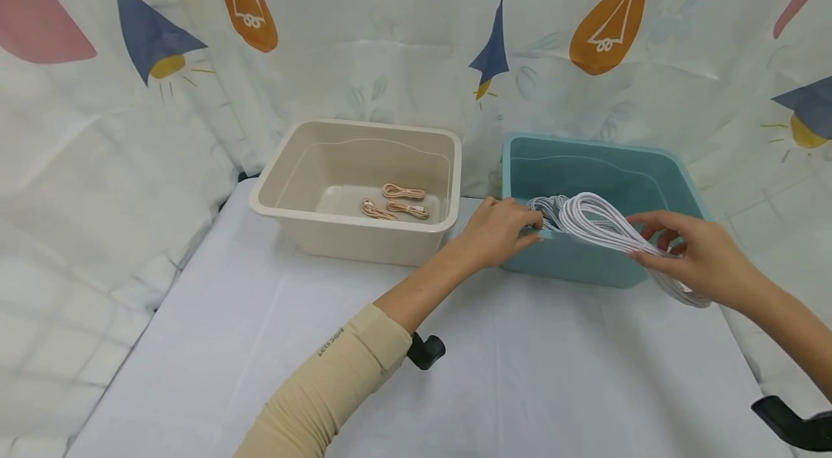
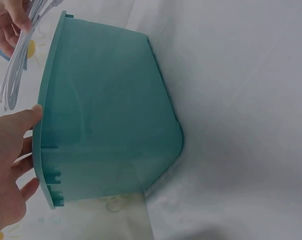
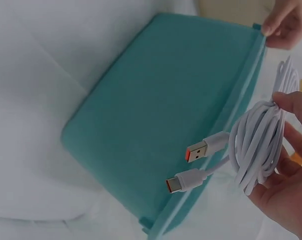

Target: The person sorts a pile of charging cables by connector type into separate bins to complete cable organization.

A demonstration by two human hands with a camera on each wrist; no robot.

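Note:
A long white USB cable [image 1: 598, 219], folded into a loose bundle, hangs over the front rim of the teal bin [image 1: 565, 256]. My right hand [image 1: 698, 252] pinches the bundle near its right end, between thumb and fingers. In the right wrist view a USB-A plug [image 3: 205, 148] with an orange inside and a USB-C plug [image 3: 187, 181] dangle from it. My left hand [image 1: 495, 232] grips the bin's rim at the front left corner; in the left wrist view the thumb [image 2: 28, 119] lies on the rim. The inside bottom of the bin is hidden.
To the left stands a cream bin [image 1: 351, 238] holding several small tied cables, among them one copper-coloured cable [image 1: 403, 191]. Both bins are at the back of the white-covered table [image 1: 520, 371], before a patterned curtain [image 1: 422, 53].

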